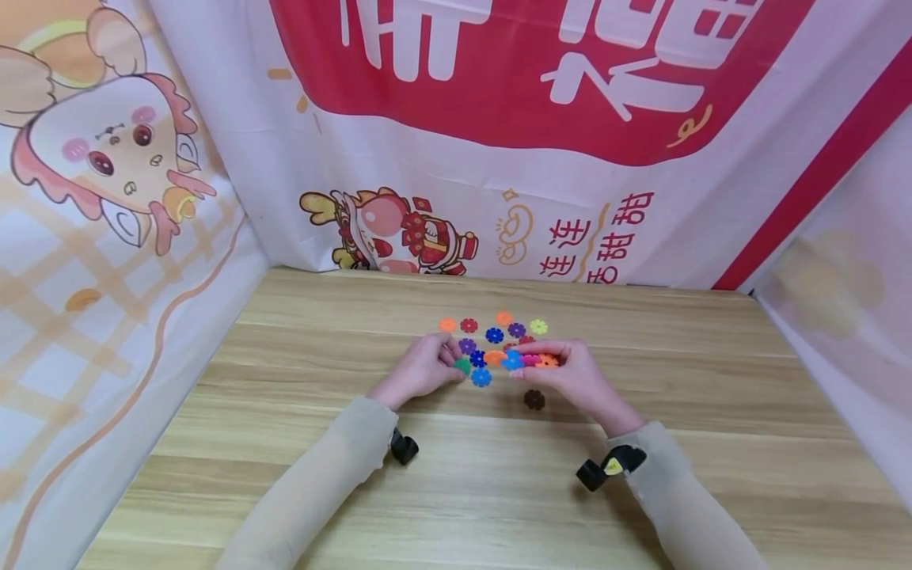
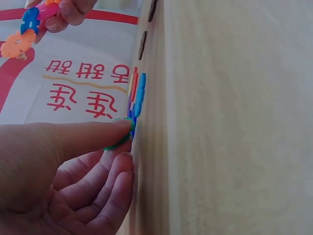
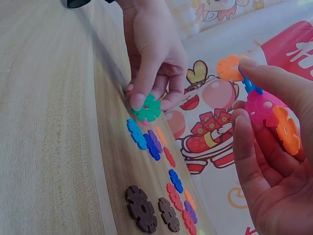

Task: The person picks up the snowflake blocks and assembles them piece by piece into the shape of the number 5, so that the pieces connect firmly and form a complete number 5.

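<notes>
Between thumb and fingers, my left hand (image 1: 426, 366) pinches a green notched plastic disc (image 3: 148, 108), close over the table. My right hand (image 1: 575, 372) holds a short chain of interlocked discs, raised above the tabletop. In the right wrist view the chain runs from an orange disc (image 3: 230, 67) through a blue disc (image 3: 252, 87) and a pink disc (image 3: 263, 106) to another orange disc (image 3: 287, 130). Nearest the left hand lie a light blue disc (image 1: 481, 378), a dark blue disc (image 1: 478, 359) and a purple disc (image 1: 466, 346).
Several loose discs lie beyond the hands, among them a red disc (image 1: 468, 325) and a yellow-green disc (image 1: 538, 326). Closer to me is a dark brown disc (image 1: 534, 400). The wooden table (image 1: 456, 491) meets a printed cloth backdrop (image 1: 442, 158) at its far edge.
</notes>
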{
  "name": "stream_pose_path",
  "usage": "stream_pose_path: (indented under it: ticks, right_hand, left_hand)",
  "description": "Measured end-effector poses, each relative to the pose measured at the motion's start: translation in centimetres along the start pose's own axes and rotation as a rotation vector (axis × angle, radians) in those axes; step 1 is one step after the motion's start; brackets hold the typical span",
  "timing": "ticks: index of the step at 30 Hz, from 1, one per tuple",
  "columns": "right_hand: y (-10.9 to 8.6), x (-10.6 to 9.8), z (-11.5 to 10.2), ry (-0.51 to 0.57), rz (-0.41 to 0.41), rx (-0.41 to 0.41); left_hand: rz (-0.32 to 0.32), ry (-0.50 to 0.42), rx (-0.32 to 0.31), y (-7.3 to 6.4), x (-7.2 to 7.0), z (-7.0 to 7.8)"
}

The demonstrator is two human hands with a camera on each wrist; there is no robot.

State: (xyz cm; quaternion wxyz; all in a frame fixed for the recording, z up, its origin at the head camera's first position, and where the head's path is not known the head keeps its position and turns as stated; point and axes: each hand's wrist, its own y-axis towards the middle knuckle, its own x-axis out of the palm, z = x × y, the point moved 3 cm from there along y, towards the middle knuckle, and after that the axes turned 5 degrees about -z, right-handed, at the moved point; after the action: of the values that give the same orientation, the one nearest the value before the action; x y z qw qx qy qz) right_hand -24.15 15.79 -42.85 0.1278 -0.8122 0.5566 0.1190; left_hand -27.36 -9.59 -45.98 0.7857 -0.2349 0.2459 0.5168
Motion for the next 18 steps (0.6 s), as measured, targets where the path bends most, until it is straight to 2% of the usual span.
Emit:
stream_pose_path:
  ticks: [5,11,18]
  right_hand:
    - [0.0,-0.1,0.1,0.007,-0.001,0.012]
    - [0.1,-0.3,0.3,0.007,-0.004,0.013]
    - [0.1,-0.5,0.3,0.004,-0.003,0.014]
  left_hand:
    - [0.039,-0.053,0.041,-0.5,-0.6,0.0]
    - [0.078,-0.148,0.071,-1.5,-1.5,0.9]
    - [0.073,-0.220,0.076,-2.6,-2.0,2.0]
